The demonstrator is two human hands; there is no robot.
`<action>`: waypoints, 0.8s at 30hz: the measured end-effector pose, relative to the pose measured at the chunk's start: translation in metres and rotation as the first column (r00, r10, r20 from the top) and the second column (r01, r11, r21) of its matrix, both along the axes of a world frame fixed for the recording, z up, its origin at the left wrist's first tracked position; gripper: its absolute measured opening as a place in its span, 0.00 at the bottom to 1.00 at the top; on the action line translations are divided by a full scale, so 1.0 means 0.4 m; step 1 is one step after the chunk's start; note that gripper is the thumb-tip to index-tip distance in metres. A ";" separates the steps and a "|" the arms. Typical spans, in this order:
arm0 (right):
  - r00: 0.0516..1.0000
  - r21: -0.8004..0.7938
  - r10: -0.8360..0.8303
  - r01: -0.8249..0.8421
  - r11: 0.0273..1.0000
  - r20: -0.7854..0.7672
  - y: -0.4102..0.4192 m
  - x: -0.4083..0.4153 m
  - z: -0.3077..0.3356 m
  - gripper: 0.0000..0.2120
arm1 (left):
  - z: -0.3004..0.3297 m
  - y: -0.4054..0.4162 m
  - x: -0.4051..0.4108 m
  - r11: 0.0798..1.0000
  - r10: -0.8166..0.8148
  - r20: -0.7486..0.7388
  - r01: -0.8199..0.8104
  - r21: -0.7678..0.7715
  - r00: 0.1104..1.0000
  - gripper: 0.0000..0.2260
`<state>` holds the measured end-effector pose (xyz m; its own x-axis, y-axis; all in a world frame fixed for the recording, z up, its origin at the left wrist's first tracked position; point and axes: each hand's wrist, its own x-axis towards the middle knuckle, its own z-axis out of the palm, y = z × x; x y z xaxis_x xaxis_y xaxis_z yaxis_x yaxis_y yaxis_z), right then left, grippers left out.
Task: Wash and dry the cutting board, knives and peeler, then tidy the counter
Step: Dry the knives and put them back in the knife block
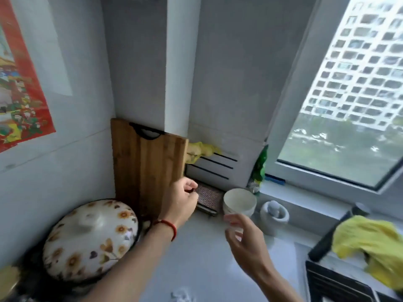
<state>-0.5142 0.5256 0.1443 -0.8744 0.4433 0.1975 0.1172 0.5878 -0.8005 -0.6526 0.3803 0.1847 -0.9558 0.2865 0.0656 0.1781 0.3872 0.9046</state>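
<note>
**Cutting board upright in the far corner, left grip at its lower right edge**

The wooden cutting board [148, 168] stands upright on the desk [202, 258], leaning into the far-left corner against the grey wall, its black handle loop at the top. The left hand [183, 201], a red string round its wrist, is held up at the board's lower right edge; its fingers are curled in, and whether they pinch the edge or close on nothing cannot be told. The right hand [244, 240] hovers to the right and nearer, apart from the board, fingers loosely spread and holding nothing, blurred at the tips.

Just right of the board's foot, behind the left grip, a dark patterned flat object [209, 198] lies on the desk; what it is cannot be told. Right of that stands a white cup [239, 202], directly beyond the right hand's fingertips, and further right a small pale mortar with a pestle [274, 214]. Near-left of the board sits a white casserole lid with a flower pattern [91, 238].

Behind the board's right edge a yellow cloth [200, 152] rests on top of a white slotted vent panel [211, 168]. A green packet [260, 166] leans at the window corner. At the near right a second yellow cloth [375, 245] is draped over a dark rack [333, 284]. A red poster [19, 83] hangs on the left wall.
</note>
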 end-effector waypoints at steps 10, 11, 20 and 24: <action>0.925 0.429 -0.348 0.380 0.819 -0.155 0.546 0.497 0.145 0.10 | -0.235 0.401 0.582 0.897 -0.418 0.202 0.437 -0.060 0.886 0.12; 0.923 0.470 -0.379 0.364 0.804 -0.067 0.587 0.493 0.142 0.14 | -0.258 0.431 0.616 0.893 -0.420 0.233 0.446 -0.069 0.877 0.12; 0.969 0.224 -0.235 0.214 0.951 0.070 0.740 0.494 0.138 0.23 | -0.448 0.639 0.888 0.785 -0.319 0.492 0.517 -0.341 0.810 0.07; 0.970 0.017 -0.207 0.210 0.977 -0.126 0.797 0.589 0.143 0.18 | -0.548 0.705 0.985 0.689 -0.276 0.547 0.559 -0.461 0.790 0.08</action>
